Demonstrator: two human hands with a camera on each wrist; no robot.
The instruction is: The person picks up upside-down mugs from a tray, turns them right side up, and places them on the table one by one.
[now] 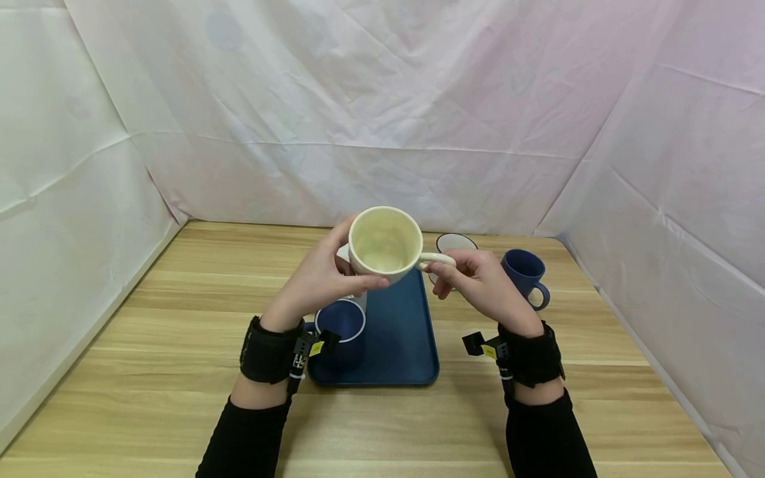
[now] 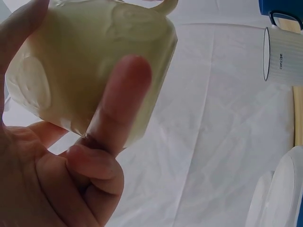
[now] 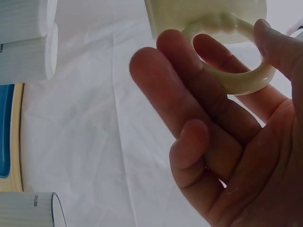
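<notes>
**A:** Where is the cream mug (image 1: pixel 384 244) just now?

**B:** You have it lifted in the air above the far end of the blue tray (image 1: pixel 399 332), tipped so that its open mouth faces you. Both of your hands carry it, and it touches nothing else.

**A:** How is my left hand (image 1: pixel 317 282) set?

**B:** It wraps round the mug's body, fingers on the far wall and the thumb across the near side under the rim. The left wrist view shows the wall lying right against your fingers (image 2: pixel 118 101). That grip seems to bear the weight.

**A:** And my right hand (image 1: pixel 478 282)?

**B:** It pinches the handle (image 3: pixel 232 71): the thumb lies over the loop and the fingers come under it, one passing through the ring. Held so, you can likely steer the tilt while the left hand steadies the body.

**A:** What sits about it?

**B:** A dark blue mug with a pale rim (image 1: pixel 340 330) stands on the near left corner of the tray, just under your left wrist. On the tabletop (image 1: pixel 149 345) to the right of the tray stand a white mug (image 1: pixel 455 243), partly hidden behind your right hand, and a plain blue mug (image 1: pixel 526 273) beyond it, handle toward you. The wrist views show more white ribbed mugs (image 3: pixel 26 40), but I cannot tell just where they stand.
</notes>
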